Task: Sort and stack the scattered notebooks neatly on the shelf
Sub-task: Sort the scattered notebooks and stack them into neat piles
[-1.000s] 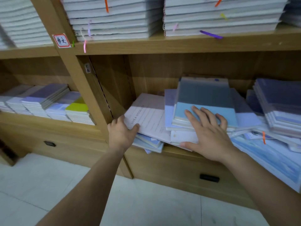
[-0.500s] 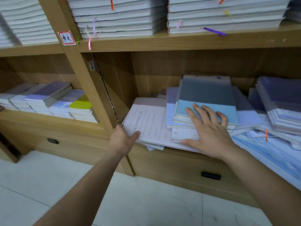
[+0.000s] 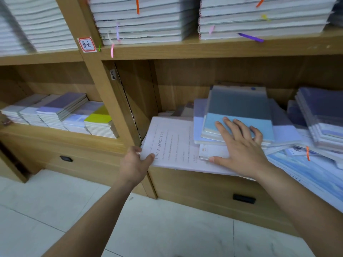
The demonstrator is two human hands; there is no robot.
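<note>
1. From my remote seat, the wooden shelf unit [image 3: 204, 50] fills most of the view. It has an upper shelf, a lower shelf split by an upright post, and drawers below.
2. A pale tiled floor [image 3: 167, 229] runs along the bottom of the view.
3. Tall white notebook stacks [image 3: 141, 21] sit squared up on the upper shelf, with coloured ribbon markers [image 3: 250, 37] poking out of them.
4. The scattered notebooks [image 3: 306, 169] lie in the lower right compartment. They are blue, lilac and white covers overlapping at odd angles, and some overhang the front edge.
5. In the lower left compartment I see neat low stacks [image 3: 61, 110] side by side. The one nearest the post is topped by a yellow-green cover [image 3: 98, 115].
6. A white notebook [image 3: 172, 143] printed "LIVE A GOOD LIFE" lies at the left of the heap. It sits against the post, and its near edge sticks out past the shelf.
7. A blue-and-grey notebook [image 3: 239, 106] rests on top of the lilac ones just right of it.
8. My right hand [image 3: 241, 145] lies flat. Its fingers [image 3: 225, 127] are spread wide and press on the blue-and-grey notebook, and the thumb reaches down onto the white covers.
9. My left hand [image 3: 134, 164] pinches the near-left corner of the white notebook, with the thumb [image 3: 150, 156] on top. The other fingers are curled at its edge and mostly hidden.
10. A black drawer handle [image 3: 244, 199] sits below the heap.
11. A red-bordered label [image 3: 87, 44] with handwritten characters is stuck on the post.
</note>
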